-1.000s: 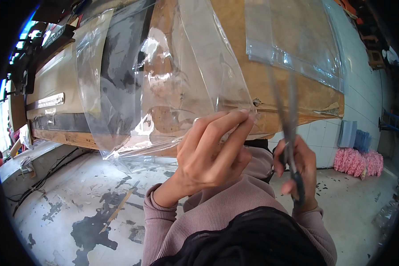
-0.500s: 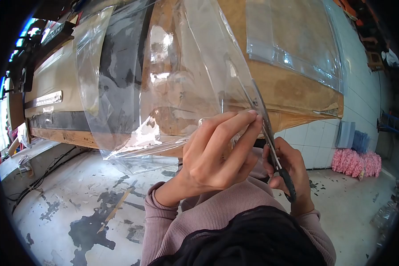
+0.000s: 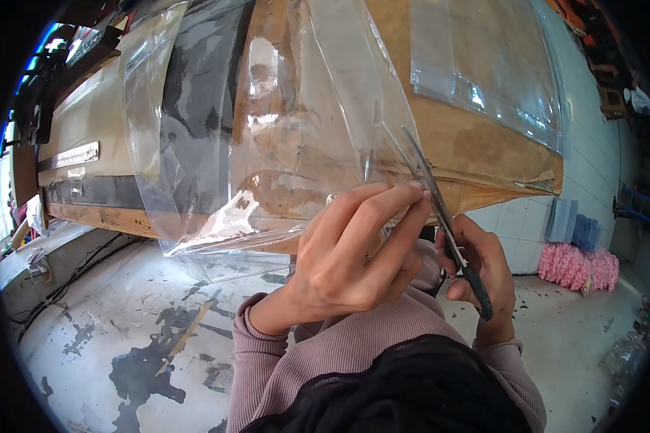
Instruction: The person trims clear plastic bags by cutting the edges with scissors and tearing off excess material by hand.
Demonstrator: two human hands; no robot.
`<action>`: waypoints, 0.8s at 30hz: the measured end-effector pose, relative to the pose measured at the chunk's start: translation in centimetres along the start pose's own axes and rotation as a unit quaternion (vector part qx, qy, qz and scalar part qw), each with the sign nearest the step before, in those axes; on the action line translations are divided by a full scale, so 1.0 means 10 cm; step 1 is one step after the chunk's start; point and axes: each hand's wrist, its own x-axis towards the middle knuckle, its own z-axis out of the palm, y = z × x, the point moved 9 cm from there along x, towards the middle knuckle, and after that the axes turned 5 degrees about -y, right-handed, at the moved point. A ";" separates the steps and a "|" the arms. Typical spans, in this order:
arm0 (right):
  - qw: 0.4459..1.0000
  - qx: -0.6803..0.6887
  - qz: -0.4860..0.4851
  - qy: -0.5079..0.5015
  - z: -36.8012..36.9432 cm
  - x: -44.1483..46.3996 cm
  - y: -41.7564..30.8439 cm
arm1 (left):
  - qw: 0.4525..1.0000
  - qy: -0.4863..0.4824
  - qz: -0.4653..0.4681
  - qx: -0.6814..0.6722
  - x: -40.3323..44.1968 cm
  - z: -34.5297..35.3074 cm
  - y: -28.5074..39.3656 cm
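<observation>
A large sheet of clear plastic film (image 3: 296, 137) is draped over the table and hangs past its front edge. My left hand (image 3: 357, 252) pinches the film's right side between thumb and fingers. In my right hand (image 3: 480, 270) is a pair of black-handled scissors (image 3: 444, 216), pointing up and away from me. Their two blades stand slightly apart at the film's right edge, just beside my left fingertips. How much film lies between the blades is hard to make out.
The wooden table (image 3: 477, 144) carries more clear plastic sheets (image 3: 484, 72) at the right and a metal ruler (image 3: 79, 155) at the left. Pink bundles (image 3: 578, 267) and blue bundles (image 3: 585, 229) lie on the floor at right. Cables (image 3: 58, 296) run along the left.
The scissor blades have parted at the tips, and my right hand has shifted slightly right. My left hand keeps its pinch on the film.
</observation>
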 end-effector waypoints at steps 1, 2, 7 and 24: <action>1.000 -0.003 0.004 -0.003 0.00 0.00 0.00 | 1.000 -0.005 -0.001 0.000 0.00 0.00 0.00; 1.000 -0.005 0.007 -0.006 -0.01 0.00 0.00 | 1.000 -0.003 0.000 0.000 0.00 0.00 0.00; 1.000 0.000 -0.003 -0.012 -0.01 0.02 0.00 | 1.000 -0.006 0.000 -0.003 0.01 -0.02 -0.01; 0.989 0.147 0.000 -0.002 0.07 -0.01 0.22 | 1.000 0.004 -0.009 -0.005 0.03 -0.02 -0.01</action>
